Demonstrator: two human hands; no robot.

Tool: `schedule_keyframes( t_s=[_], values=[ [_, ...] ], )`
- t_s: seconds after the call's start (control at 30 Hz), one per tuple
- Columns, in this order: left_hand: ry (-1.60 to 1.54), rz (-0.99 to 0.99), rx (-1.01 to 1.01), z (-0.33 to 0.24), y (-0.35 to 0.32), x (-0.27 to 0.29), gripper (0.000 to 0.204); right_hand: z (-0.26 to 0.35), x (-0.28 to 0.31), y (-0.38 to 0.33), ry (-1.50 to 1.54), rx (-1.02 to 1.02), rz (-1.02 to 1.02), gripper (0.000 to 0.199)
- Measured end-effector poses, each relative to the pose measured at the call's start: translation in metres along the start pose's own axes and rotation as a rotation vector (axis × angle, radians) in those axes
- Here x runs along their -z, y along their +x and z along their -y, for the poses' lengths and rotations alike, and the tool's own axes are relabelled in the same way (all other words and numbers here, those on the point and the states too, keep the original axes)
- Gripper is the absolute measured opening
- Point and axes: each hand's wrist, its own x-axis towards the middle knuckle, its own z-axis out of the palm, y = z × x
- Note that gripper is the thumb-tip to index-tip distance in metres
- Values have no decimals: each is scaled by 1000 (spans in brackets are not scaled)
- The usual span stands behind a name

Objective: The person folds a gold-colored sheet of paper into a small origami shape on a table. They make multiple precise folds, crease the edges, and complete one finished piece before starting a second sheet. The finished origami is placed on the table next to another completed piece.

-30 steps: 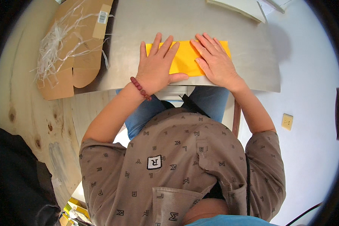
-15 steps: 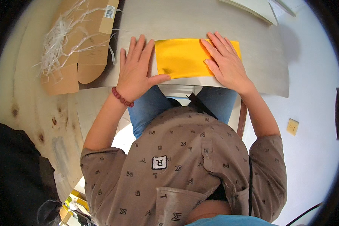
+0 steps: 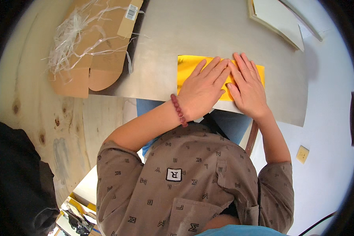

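Note:
A shiny yellow rectangular sheet (image 3: 185,70) lies flat near the front edge of the grey metal table (image 3: 165,35). On its middle rests my left hand (image 3: 203,87), palm down with the fingers stretched out. My right hand (image 3: 247,87) lies flat on the sheet's right part, its fingers pointing away from me. The two hands nearly meet, and their fingertips are close together or touching. Much of the sheet is hidden under them. A dark red bead bracelet (image 3: 178,110) circles my left wrist.
At the far left stands a brown cardboard box (image 3: 106,59) with a tangle of clear plastic strips (image 3: 72,29) over it. Stacked white boards (image 3: 277,21) lie at the far right. A wooden surface (image 3: 31,78) is on the left; a wall outlet (image 3: 302,154) is on the right.
My left hand has moved right, from beside the sheet's left edge onto its middle. My right hand stays on the sheet's right part. The whole view has shifted slightly.

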Motion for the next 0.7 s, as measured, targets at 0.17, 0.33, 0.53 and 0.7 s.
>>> schedule_keyframes(
  t_s=[0.17,0.33,0.53,0.7],
  values=[
    [-20,99,-3,18,-20,22,69,4,7,2,0,-37,66,63],
    [-86,163,-15,28,-21,34,67,6,11,6,35,-43,82,65],
    [-145,219,35,31,-21,39,75,6,12,9,34,-63,138,67],
    [-69,246,36,43,-24,51,82,7,14,8,26,-70,138,67]
  ],
)
